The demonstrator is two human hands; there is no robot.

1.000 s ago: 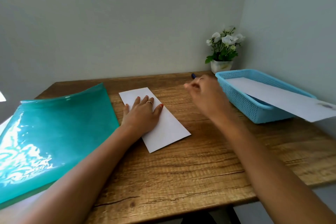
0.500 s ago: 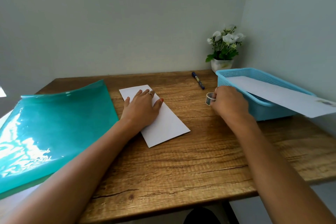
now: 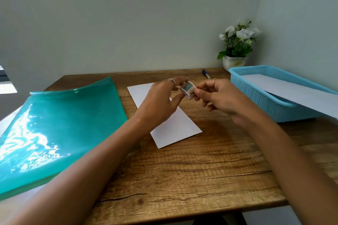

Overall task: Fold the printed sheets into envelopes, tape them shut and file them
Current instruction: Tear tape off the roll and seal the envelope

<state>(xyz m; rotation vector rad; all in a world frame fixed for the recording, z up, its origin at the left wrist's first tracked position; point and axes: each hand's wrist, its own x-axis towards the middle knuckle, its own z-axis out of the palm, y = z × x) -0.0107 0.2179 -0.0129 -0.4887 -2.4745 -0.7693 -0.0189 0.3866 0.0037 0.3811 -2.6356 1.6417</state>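
Note:
A folded white sheet lies slantwise on the middle of the wooden table. Above its far half, my right hand pinches a small roll of patterned tape. My left hand is raised off the paper, and its fingertips and thumb touch the roll from the left. A teal plastic folder lies at the left with its far edge curled up. Another white sheet rests across a blue basket at the right.
A blue marker lies near the back edge of the table. A small white pot of white flowers stands in the back right corner. Walls close the table at the back and the right.
My right hand has brought the tape roll from beside the basket to over the folded sheet. My left hand has lifted off the sheet and come up to the roll.

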